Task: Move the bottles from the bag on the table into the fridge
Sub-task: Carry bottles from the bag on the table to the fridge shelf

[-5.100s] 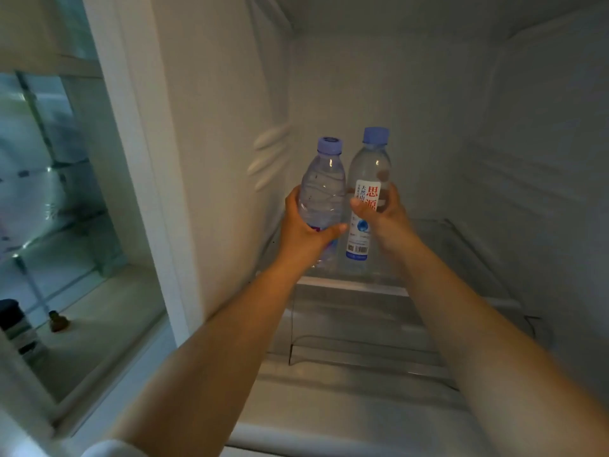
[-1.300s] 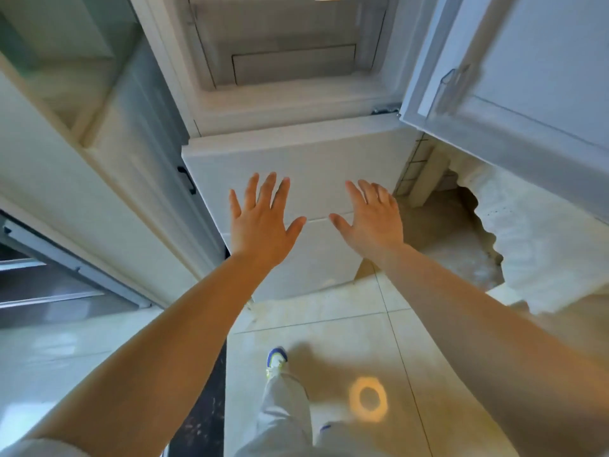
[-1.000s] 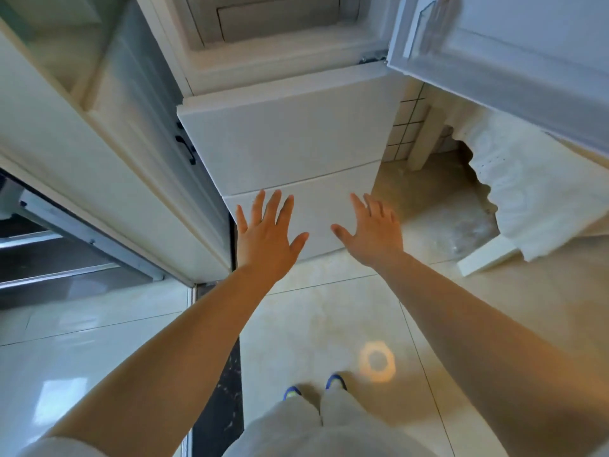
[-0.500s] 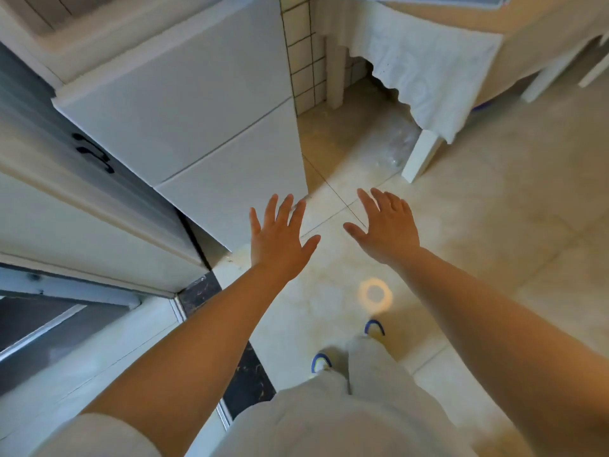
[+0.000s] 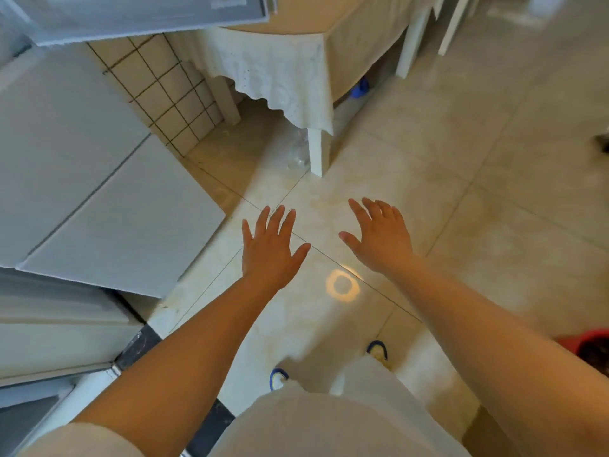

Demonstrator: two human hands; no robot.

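Left hand: the person's bare left hand [image 5: 270,249] is stretched forward over the floor, palm down, fingers straight and fanned, thumb out to the side; it holds nothing.
Right hand: the bare right hand [image 5: 379,237] is held out the same way, just beside the left with a gap between them, fingers straight and a little closer together, thumb pointing toward the left hand; it too holds nothing.
Fridge: the white fridge with flat lower drawer fronts [image 5: 99,199] stands to the left of the left hand, well apart from both hands; its pale open door [image 5: 141,18] juts across the top left edge.
Table: the table with white legs and a white lace-edged cloth [image 5: 280,80] stands ahead of the hands, beyond them and near the tiled wall (its top is out of view, so neither bag nor bottles can be seen).
Floor: glossy beige floor tiles [image 5: 461,192] lie under both hands, with a bright ring of reflected light [image 5: 342,285] between the forearms.
Feet: two blue-trimmed shoes [image 5: 278,379] show below the hands.
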